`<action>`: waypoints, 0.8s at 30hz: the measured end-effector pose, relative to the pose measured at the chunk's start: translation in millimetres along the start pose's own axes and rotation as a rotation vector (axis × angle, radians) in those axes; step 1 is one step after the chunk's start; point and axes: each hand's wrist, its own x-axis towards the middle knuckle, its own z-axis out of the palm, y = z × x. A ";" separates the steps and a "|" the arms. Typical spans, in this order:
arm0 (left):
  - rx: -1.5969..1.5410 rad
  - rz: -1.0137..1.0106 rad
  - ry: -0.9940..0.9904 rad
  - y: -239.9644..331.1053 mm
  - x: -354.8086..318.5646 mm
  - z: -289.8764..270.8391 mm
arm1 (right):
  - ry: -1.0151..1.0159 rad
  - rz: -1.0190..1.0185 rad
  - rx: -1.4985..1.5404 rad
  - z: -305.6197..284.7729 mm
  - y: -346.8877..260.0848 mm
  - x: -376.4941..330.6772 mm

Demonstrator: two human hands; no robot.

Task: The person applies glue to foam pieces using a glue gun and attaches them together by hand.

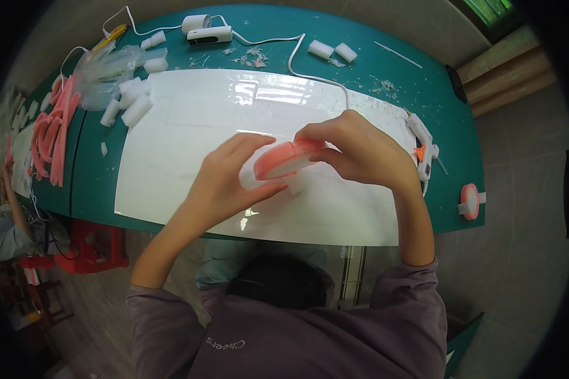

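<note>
Over the white sheet, a curved pink foam piece (278,160) is held between my two hands, with a white foam piece (251,177) against it. My left hand (221,169) curls around the white foam from the left, thumb below and fingers above. From the right, the thumb and fingers of my right hand (367,150) pinch the far end of the pink foam. How the two foams join is partly hidden by my fingers. At the table's right edge lies a pink foam ring (470,202) with white foam ends.
The glossy white sheet (171,189) covers much of the green table (259,19). A white glue gun (422,142) lies at right, its cord running back. White foam blocks (136,110) and pink foam strips (50,142) lie at left. Another person's arm (14,202) shows far left, near a red stool (98,246).
</note>
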 end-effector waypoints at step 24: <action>0.228 -0.080 0.145 -2.9 -7.3 41.5 | 0.156 0.026 0.159 21.6 17.6 -5.8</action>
